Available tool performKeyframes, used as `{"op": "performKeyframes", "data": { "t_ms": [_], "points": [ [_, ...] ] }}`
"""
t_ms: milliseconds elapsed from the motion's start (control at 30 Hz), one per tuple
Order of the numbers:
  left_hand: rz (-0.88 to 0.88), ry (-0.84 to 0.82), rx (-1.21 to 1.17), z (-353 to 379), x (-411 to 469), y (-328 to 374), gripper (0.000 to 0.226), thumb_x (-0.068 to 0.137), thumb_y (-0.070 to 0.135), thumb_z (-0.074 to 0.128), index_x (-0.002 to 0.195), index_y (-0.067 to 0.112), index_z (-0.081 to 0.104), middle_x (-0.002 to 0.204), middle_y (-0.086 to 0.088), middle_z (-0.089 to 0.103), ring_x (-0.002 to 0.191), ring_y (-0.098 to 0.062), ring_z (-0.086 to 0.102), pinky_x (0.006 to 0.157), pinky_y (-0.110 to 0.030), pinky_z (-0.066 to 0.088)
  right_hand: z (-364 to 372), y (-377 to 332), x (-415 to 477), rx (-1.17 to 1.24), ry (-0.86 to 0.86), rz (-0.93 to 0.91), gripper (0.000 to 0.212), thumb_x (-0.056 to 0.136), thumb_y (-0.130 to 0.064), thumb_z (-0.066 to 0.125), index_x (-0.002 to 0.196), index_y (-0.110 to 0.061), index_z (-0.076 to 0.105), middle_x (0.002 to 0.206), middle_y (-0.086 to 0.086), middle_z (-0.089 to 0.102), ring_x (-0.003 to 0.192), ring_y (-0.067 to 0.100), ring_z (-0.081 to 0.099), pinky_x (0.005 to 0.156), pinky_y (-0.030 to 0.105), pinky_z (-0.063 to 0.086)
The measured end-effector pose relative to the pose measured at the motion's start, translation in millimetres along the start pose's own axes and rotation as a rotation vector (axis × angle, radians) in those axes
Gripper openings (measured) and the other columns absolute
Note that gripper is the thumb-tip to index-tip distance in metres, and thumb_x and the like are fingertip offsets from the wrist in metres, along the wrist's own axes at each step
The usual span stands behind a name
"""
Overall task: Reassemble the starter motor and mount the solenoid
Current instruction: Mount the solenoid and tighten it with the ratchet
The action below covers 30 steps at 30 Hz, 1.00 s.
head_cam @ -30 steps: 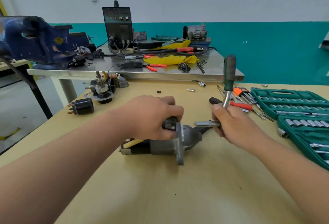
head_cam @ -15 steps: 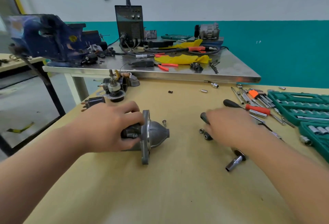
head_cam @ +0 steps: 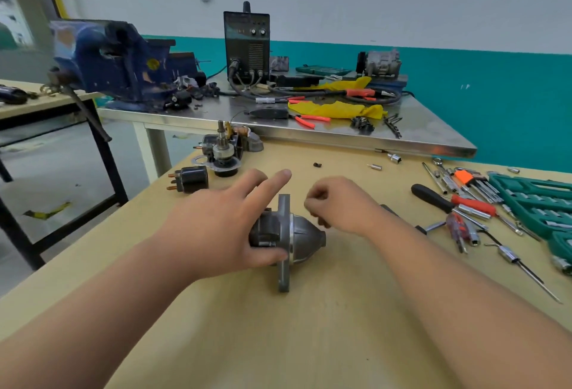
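Left hand (head_cam: pixel 216 227), fingers straight, on starter motor (head_cam: pixel 305 238) mid-frame, right hand (head_cam: pixel 343 206) curled beside it, contents unclear, sockets (head_cam: pixel 557 224) in green case (head_cam: pixel 510 186) far right.

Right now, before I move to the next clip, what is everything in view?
starter motor: one, grey, centre of wooden table
solenoid: one, black, table's far left
dismantled motor parts: one cluster, grey-black, behind solenoid
vise: one, blue, steel bench, left
power unit: one, black, bench
cloth: one, yellow, bench
socket cases: at least two, green, right edge
hand tools: several, red and black handles, right of motor
left hand: resting on motor
right hand: fingers curled beside flange
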State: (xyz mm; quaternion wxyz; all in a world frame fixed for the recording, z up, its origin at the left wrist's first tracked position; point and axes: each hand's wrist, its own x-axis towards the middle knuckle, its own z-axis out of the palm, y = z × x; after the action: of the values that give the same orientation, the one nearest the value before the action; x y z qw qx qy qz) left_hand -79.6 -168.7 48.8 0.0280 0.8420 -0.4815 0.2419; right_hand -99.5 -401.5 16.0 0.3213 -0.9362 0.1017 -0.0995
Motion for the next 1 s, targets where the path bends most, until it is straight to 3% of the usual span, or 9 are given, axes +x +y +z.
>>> {"op": "performKeyframes", "data": {
  "t_ms": [67,133,233,400,833,1000],
  "points": [
    [-0.099,0.091,0.071,3.3,-6.2,5.0,0.100,0.064,0.088,0.034,0.137,0.022,0.043,0.111,0.003,0.062,0.085,-0.022,0.067,0.070,-0.036,0.055,-12.5,-16.6,-24.7,0.476,0.018,-0.040,0.009,0.088,-0.015,0.061,0.085,-0.020,0.068,0.073,-0.001,0.073,0.068,0.015,0.071,0.061,0.028,0.056],
    [-0.265,0.012,0.115,3.1,-8.4,9.5,0.098,0.058,0.096,0.025,0.118,0.025,0.056,0.097,0.008,0.063,0.087,-0.019,0.063,0.084,-0.036,0.048,-15.1,-32.9,-48.0,0.682,-0.041,-0.100,0.010,0.086,-0.011,0.063,0.089,-0.020,0.068,0.077,0.000,0.074,0.073,0.015,0.072,0.061,0.023,0.055],
    [-0.323,-0.007,0.087,7.3,-10.6,10.6,0.087,0.055,0.097,0.018,0.090,0.028,0.056,0.076,0.012,0.054,0.070,-0.014,0.053,0.067,-0.031,0.038,-0.2,-51.0,-69.4,0.707,-0.047,-0.119,0.010,0.086,-0.007,0.066,0.088,-0.017,0.068,0.068,-0.002,0.071,0.064,0.009,0.068,0.058,0.020,0.053],
    [-0.281,0.088,0.076,9.9,-11.3,12.0,0.077,0.060,0.091,0.028,0.077,0.022,0.058,0.065,0.009,0.051,0.059,-0.016,0.049,0.060,-0.030,0.034,14.4,-52.2,-72.5,0.896,-0.009,-0.018,0.007,0.086,-0.001,0.064,0.086,-0.007,0.067,0.068,0.001,0.069,0.063,0.015,0.067,0.061,0.029,0.056],
    [-0.292,0.104,0.007,3.3,-15.4,34.3,0.071,0.063,0.084,0.036,0.072,0.018,0.061,0.062,0.006,0.054,0.053,-0.020,0.053,0.055,-0.034,0.043,16.1,-37.8,-80.9,1.081,-0.020,0.050,0.011,0.087,-0.003,0.063,0.085,-0.012,0.070,0.068,0.003,0.068,0.060,0.013,0.064,0.047,0.021,0.045],
    [-0.278,0.092,-0.002,0.5,-16.3,45.2,0.070,0.063,0.082,0.039,0.071,0.016,0.061,0.061,0.005,0.054,0.053,-0.021,0.054,0.054,-0.033,0.042,8.5,-33.9,-93.4,0.944,-0.024,0.012,0.017,0.086,-0.006,0.065,0.084,-0.021,0.073,0.065,0.002,0.068,0.059,0.014,0.062,0.048,0.022,0.047]
  ]
}}
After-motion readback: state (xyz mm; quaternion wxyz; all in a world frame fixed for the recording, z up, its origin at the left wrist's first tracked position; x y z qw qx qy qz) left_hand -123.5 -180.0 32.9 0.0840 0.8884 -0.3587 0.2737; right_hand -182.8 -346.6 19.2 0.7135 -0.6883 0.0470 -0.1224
